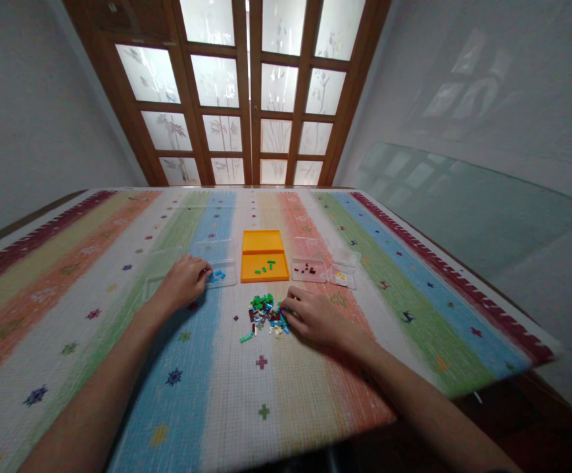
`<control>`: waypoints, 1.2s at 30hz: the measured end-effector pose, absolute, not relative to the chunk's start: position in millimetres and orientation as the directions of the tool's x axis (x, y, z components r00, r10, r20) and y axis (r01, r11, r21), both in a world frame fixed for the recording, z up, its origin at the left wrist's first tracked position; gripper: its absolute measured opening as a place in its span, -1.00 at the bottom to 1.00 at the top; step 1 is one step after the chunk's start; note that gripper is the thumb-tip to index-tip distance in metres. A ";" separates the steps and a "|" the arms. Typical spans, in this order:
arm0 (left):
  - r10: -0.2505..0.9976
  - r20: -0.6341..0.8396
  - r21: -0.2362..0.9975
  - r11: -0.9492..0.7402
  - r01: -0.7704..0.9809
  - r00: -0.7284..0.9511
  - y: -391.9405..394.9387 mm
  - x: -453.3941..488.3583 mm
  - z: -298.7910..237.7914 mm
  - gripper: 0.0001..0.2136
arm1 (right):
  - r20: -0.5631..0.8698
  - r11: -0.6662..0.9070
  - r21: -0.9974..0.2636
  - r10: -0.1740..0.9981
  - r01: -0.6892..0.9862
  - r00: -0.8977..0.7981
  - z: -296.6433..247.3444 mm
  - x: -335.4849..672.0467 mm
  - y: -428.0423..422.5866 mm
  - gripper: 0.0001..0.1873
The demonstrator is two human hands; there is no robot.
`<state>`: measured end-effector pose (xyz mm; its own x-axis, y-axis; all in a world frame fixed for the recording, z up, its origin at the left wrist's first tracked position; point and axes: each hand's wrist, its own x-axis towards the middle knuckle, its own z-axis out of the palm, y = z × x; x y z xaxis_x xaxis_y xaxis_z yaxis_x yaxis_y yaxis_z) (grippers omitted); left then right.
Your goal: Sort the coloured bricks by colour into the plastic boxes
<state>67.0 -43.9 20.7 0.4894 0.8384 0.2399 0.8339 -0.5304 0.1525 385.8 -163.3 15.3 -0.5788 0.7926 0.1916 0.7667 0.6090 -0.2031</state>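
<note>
My left hand (183, 281) is closed, its fingertips bunched over the left part of a clear plastic box (233, 281) with several blue bricks (219, 275) in it. Whatever those fingers hold, if anything, is too small to name. My right hand (313, 315) is closed too, thumb and fingers at the right edge of a heap of small toy bricks (265, 314). The heap mixes green, blue, brown, white and cream pieces; what the right fingertips pinch is hidden. A light green brick (245, 337) lies at the heap's front left.
Behind the heap, an open orange case (242, 281) holds several green bricks (265, 269). Right of it stand a clear box (309, 280) with dark brown pieces and a smaller clear box (353, 286) with yellow and white pieces. A striped cloth (237, 394) covers the table.
</note>
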 end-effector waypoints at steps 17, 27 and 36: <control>0.649 0.495 0.368 -0.759 0.537 0.578 -81.8 112.8 35.7 -0.79 | 0.352 0.549 -0.193 0.813 0.813 -0.465 16.4 399.9 -156.9 -0.76; 0.595 0.296 0.443 -0.779 0.445 0.747 -121.8 182.8 10.2 -0.84 | 0.389 0.516 -0.181 0.819 0.837 -0.421 17.0 404.9 -153.5 -0.79; 0.630 0.211 0.401 -0.753 0.522 0.747 -119.3 184.3 13.7 -0.86 | 0.393 0.517 -0.161 0.815 0.841 -0.426 19.7 403.1 -154.0 -0.79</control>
